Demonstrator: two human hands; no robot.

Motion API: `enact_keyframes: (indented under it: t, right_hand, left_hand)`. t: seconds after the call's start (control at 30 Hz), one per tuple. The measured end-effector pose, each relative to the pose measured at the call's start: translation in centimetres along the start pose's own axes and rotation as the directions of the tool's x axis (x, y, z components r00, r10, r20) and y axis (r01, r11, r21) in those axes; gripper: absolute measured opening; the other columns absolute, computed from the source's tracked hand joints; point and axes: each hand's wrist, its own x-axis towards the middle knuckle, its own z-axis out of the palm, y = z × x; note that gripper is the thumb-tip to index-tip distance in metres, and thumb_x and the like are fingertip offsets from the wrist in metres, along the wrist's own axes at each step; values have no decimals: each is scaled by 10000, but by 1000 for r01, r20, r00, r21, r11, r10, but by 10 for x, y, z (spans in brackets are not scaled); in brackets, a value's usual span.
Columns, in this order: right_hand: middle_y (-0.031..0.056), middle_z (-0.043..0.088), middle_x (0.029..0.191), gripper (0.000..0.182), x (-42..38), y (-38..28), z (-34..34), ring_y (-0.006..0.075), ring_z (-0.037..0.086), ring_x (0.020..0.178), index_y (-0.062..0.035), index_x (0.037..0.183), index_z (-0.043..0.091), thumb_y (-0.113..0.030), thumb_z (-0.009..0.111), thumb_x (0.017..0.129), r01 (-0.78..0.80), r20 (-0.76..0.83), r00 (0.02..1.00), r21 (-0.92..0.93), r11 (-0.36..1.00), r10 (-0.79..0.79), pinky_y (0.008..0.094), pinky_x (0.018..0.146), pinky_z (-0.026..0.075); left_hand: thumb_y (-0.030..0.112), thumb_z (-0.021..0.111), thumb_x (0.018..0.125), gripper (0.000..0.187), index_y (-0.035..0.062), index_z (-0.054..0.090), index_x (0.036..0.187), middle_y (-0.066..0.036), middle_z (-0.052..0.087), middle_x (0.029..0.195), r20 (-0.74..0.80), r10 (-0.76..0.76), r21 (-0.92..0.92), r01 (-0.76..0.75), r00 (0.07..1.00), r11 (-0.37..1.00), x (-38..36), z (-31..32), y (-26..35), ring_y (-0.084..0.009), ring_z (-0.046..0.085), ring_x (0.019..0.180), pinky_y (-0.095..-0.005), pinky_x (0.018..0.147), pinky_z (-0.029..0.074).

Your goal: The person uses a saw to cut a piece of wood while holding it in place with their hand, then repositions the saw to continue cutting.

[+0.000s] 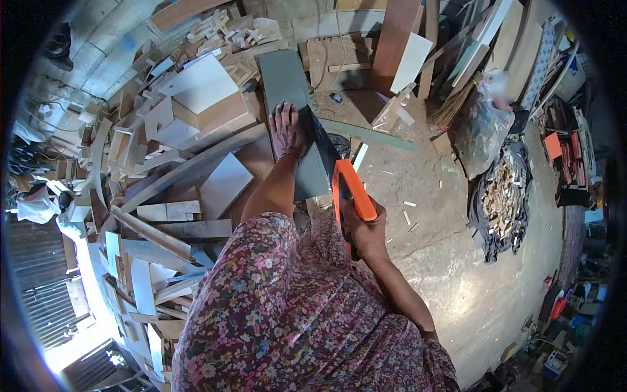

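Note:
A grey-green board (282,75) lies lengthwise in front of me, its near end close to my knees. Flat on top of it rests my left hand (287,132), fingers stretched out and pressing on the surface. My right hand (367,230) is wrapped around the orange handle of a hand saw (356,189). The saw's dark blade (320,140) runs forward from the handle along the board's right side. Whether its teeth touch the board cannot be made out. A thin green strip of wood (369,134) extends to the right beyond the blade.
Piled wood offcuts (202,85) crowd the left side. Planks (395,46) lean at the back. On the right are a clear plastic bag (486,127) and a dark sack of wood scraps (503,199). Small chips lie on the concrete floor (431,261).

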Motion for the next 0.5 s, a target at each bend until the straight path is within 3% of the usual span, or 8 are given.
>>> enact_keyframes:
  t: [0.03, 0.1, 0.17, 0.23, 0.27, 0.33, 0.37, 0.5]
  right_hand:
    - [-1, 517, 667, 179, 2, 6, 3, 62, 431, 628, 33, 858, 564, -129, 609, 797, 51, -15, 999, 22, 998, -51, 233, 550, 377]
    - [23, 526, 659, 180, 17, 18, 9, 71, 442, 626, 32, 836, 559, -135, 610, 794, 15, 17, 1000, -22, 1000, -15, 242, 551, 386]
    - [46, 535, 651, 183, 28, 28, 19, 81, 452, 624, 32, 815, 554, -140, 611, 791, -17, 42, 999, -60, 998, 20, 252, 552, 394]
    - [97, 552, 644, 175, 27, 34, 31, 109, 490, 620, 25, 791, 546, -137, 611, 783, 185, 27, 983, -157, 970, -183, 277, 564, 413]
    - [124, 568, 644, 172, 28, 34, 28, 138, 524, 612, 15, 799, 555, -145, 613, 775, 172, 35, 985, -250, 953, -169, 300, 579, 426]
    - [8, 511, 653, 148, 30, 20, 19, 67, 445, 622, 23, 819, 551, -116, 596, 793, 122, 22, 993, -121, 985, -120, 251, 552, 391]
    - [8, 511, 653, 148, 28, 20, 16, 67, 445, 622, 23, 819, 551, -116, 596, 793, 131, -4, 991, -104, 986, -132, 251, 552, 391]
    - [21, 529, 657, 149, 8, 26, 1, 77, 467, 619, 26, 808, 558, -117, 596, 788, 104, -19, 994, -93, 990, -107, 260, 563, 402]
  left_hand:
    - [134, 372, 795, 475, 91, 382, 1268, -92, 310, 1350, 2, -8, 2, 8, 1000, 1000, 2, -5, 1, -282, 237, 1278, -453, 1057, 140]
    - [139, 376, 799, 464, 66, 391, 1257, -108, 324, 1339, 122, -59, 40, 55, 991, 998, 4, -10, 4, -288, 241, 1275, -461, 1051, 153]
    - [142, 380, 797, 467, 53, 388, 1255, -116, 333, 1330, 139, -53, 110, 38, 989, 993, 3, -5, 2, -294, 249, 1271, -465, 1046, 160]
    - [154, 400, 789, 478, 33, 385, 1251, -128, 354, 1309, 143, 5, 215, -36, 990, 976, 3, -13, 6, -306, 272, 1257, -474, 1034, 179]
    - [154, 400, 789, 478, 33, 385, 1251, -128, 354, 1309, 138, 28, 195, -55, 990, 979, 2, -11, 7, -306, 272, 1257, -474, 1034, 179]
    - [149, 418, 777, 486, 37, 389, 1248, -123, 358, 1305, 39, 41, 133, -46, 998, 990, 3, -10, 5, -300, 281, 1251, -469, 1033, 182]
    - [137, 435, 768, 483, 42, 396, 1240, -115, 355, 1306, 112, -19, 155, 1, 993, 988, 5, -11, 7, -294, 282, 1251, -462, 1036, 181]
    - [137, 454, 760, 483, 59, 404, 1234, -97, 368, 1292, 76, -16, 73, 11, 997, 997, 1, -9, 5, -287, 275, 1255, -444, 1044, 177]
